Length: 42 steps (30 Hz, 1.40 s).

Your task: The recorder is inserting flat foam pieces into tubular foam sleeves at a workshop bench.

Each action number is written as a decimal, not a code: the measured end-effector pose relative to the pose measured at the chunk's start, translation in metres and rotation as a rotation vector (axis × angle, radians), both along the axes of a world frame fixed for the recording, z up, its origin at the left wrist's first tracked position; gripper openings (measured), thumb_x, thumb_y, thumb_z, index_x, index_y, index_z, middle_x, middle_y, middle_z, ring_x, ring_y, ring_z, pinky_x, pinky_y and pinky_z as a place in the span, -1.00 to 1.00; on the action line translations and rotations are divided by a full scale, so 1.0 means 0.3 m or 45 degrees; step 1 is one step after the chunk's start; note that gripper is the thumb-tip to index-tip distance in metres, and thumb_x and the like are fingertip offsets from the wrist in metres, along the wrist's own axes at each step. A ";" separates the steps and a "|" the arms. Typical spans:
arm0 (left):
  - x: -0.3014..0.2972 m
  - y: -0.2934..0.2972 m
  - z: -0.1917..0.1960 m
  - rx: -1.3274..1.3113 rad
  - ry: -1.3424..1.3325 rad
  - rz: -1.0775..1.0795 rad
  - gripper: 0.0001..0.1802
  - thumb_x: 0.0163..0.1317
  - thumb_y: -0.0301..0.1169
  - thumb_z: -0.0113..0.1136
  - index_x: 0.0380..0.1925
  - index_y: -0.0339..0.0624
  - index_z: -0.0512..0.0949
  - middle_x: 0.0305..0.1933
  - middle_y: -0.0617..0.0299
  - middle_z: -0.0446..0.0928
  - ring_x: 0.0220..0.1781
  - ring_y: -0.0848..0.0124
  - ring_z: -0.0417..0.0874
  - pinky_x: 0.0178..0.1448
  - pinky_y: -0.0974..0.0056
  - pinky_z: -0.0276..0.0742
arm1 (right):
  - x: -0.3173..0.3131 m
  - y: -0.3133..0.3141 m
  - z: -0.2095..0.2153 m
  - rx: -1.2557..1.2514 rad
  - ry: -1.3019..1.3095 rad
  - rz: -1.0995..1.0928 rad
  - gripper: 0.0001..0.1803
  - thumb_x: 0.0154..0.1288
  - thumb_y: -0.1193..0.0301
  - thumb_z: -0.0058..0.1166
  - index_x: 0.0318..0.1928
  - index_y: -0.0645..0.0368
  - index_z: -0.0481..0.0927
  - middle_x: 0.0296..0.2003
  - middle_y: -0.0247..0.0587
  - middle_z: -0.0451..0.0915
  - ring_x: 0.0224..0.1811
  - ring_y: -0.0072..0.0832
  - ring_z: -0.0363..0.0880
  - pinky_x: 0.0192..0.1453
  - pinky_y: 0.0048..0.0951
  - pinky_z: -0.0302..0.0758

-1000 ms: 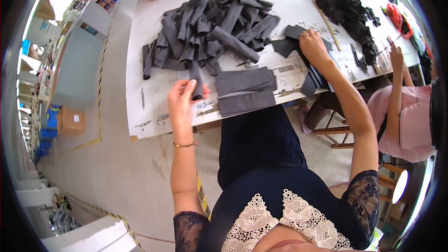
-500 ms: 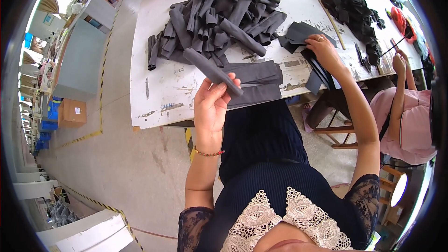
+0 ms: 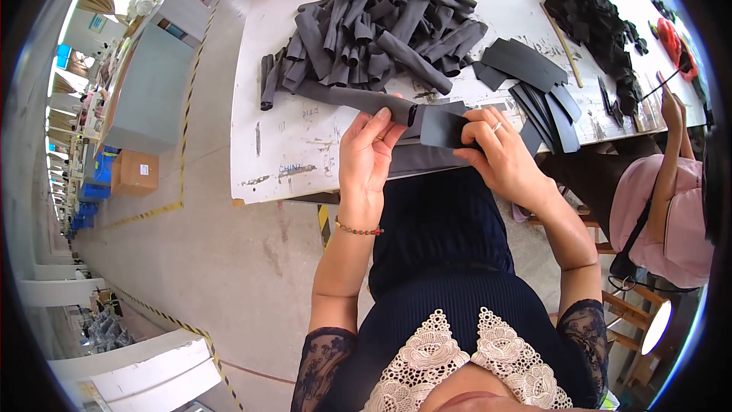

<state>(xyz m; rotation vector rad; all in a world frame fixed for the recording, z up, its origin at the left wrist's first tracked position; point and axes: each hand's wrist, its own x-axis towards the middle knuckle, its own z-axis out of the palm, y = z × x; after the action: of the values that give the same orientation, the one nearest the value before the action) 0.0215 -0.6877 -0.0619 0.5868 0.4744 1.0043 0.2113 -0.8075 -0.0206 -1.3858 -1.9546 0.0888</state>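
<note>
My left hand [image 3: 369,154] pinches a dark grey fabric tube [image 3: 358,99] near its right end, palm turned up. That end of the tube gapes slightly. In my right hand [image 3: 499,154] is a flat, dark grey panel [image 3: 441,128] with rounded corners, gripped at its right side. The panel's left edge is close to the tube's open end; I cannot tell whether they touch. Flat strips of grey fabric [image 3: 427,159] lie under my hands at the table's front edge. Beyond them is a heap of similar fabric tubes [image 3: 351,46].
More dark panels [image 3: 526,61] lie fanned on the white table [image 3: 255,145], right of the heap. Farther right are a wooden stick [image 3: 562,44], a black fabric pile [image 3: 591,19] and scissors [image 3: 608,99]. A person in pink [image 3: 663,214] sits at the right.
My right hand has left the panel stack and come left with one panel in it. The tube in my left hand has turned closer to level, its open end now facing the panel.
</note>
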 end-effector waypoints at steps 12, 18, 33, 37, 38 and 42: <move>0.008 0.002 0.016 -0.035 0.004 -0.124 -0.62 0.27 -0.66 0.05 0.11 -0.39 0.38 0.11 -0.13 0.51 0.09 0.21 0.61 0.16 0.20 0.63 | -0.003 0.057 0.044 0.163 -0.151 -0.138 -0.61 0.03 0.53 0.27 -0.04 0.14 0.61 -0.27 -0.30 0.60 -0.26 -0.35 0.48 -0.14 -0.33 0.35; -0.003 -0.002 0.024 -0.023 -0.035 -0.163 -0.53 0.28 -0.68 0.01 0.21 -0.40 0.29 0.17 -0.15 0.46 0.13 0.16 0.59 0.18 0.17 0.62 | 0.006 0.064 0.041 0.312 -0.315 -0.157 -0.59 -0.08 0.56 0.21 -0.10 0.10 0.65 -0.29 -0.36 0.58 -0.29 -0.43 0.47 -0.17 -0.38 0.34; 0.072 -0.146 0.081 0.405 0.096 0.334 -0.27 0.20 -0.73 0.19 0.35 -0.32 0.11 0.05 -0.12 0.55 0.08 0.31 0.61 0.22 0.27 0.50 | -0.120 0.078 0.004 0.542 -0.317 -0.309 -0.45 -0.12 0.54 0.17 0.04 0.20 0.58 -0.23 -0.38 0.50 -0.29 -0.45 0.47 -0.18 -0.38 0.36; 0.071 -0.152 0.079 0.448 0.135 0.341 -0.31 0.23 -0.71 0.16 0.34 -0.31 0.13 0.07 -0.14 0.54 0.09 0.30 0.61 0.20 0.26 0.53 | -0.123 0.084 -0.026 0.633 -0.306 -0.334 -0.47 -0.17 0.53 0.16 -0.02 0.19 0.62 -0.26 -0.39 0.53 -0.33 -0.46 0.49 -0.22 -0.40 0.37; 0.071 -0.153 0.085 0.369 0.086 0.320 -0.33 0.25 -0.69 0.15 0.33 -0.32 0.13 0.07 -0.15 0.54 0.08 0.30 0.62 0.18 0.25 0.55 | -0.122 0.086 -0.029 0.667 -0.299 -0.343 -0.48 -0.19 0.52 0.15 -0.05 0.18 0.63 -0.27 -0.39 0.54 -0.35 -0.46 0.50 -0.24 -0.41 0.37; 0.080 -0.147 0.077 0.361 0.031 0.333 -0.38 0.30 -0.63 0.13 0.32 -0.32 0.15 0.04 -0.13 0.56 0.03 0.31 0.64 0.13 0.27 0.59 | -0.123 0.090 -0.028 0.722 -0.298 -0.340 -0.49 -0.20 0.52 0.14 -0.07 0.17 0.64 -0.26 -0.38 0.56 -0.34 -0.46 0.51 -0.26 -0.41 0.37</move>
<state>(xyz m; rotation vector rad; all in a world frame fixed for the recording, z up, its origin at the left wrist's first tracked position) 0.0456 -0.7319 -0.0390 0.8049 0.4400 1.3281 0.1743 -0.7805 -0.0290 -1.2862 -1.7573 -0.7256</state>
